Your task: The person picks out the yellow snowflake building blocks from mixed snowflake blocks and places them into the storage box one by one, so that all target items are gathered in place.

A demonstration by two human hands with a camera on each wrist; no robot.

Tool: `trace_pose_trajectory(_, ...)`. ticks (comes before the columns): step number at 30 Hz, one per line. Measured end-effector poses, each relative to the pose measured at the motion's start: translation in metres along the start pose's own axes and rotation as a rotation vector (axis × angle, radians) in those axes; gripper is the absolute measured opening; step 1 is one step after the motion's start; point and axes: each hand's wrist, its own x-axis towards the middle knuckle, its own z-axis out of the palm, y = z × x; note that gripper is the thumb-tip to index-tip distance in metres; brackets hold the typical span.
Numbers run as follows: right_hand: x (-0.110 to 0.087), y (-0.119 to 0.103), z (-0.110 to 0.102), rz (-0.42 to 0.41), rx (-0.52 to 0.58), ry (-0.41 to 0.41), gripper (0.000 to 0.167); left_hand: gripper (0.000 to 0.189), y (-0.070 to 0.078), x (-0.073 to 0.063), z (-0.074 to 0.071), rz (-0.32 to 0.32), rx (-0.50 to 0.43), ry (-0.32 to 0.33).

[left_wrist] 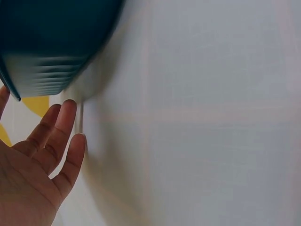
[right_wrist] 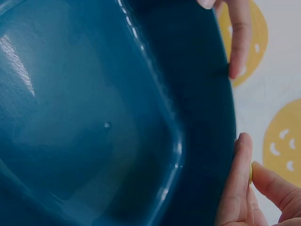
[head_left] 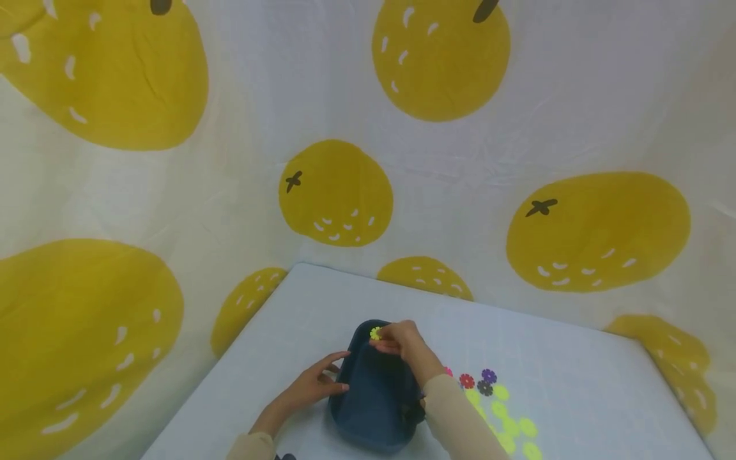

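Observation:
A dark blue plastic basin [head_left: 374,399] stands on the white-covered table; its inside fills much of the right wrist view. At its left rim is my left hand [head_left: 313,382], thumb over the edge and index finger against it, while the other fingers [left_wrist: 61,136] spread loosely outside. My right hand [head_left: 399,338] pinches a yellow flower-shaped disc [head_left: 375,333] between thumb and fingers, near the basin's far end. Only the disc's thin edge shows in the right wrist view. Something dark by the basin's right side is too unclear to name.
Yellow discs [head_left: 510,425] lie scattered right of the basin, with a red disc [head_left: 467,381], a purple disc [head_left: 489,375] and a grey disc [head_left: 485,388] among them. Dark discs [head_left: 289,457] show at the bottom edge. A fruit-patterned curtain [head_left: 448,172] hangs behind the table.

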Motion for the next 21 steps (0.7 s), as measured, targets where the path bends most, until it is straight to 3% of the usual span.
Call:
trace_pose_trajectory(8,0.01,0.013,0.004,0.004,0.063,-0.004,0.029,0.069,-0.001,-0.002,0.002,-0.017,-0.004,0.004)
trace_pose_trajectory(21,0.026,0.032,0.009,0.078,0.159,0.041,0.025,0.068,-0.001,-0.003,0.003,-0.029,-0.016,0.0)
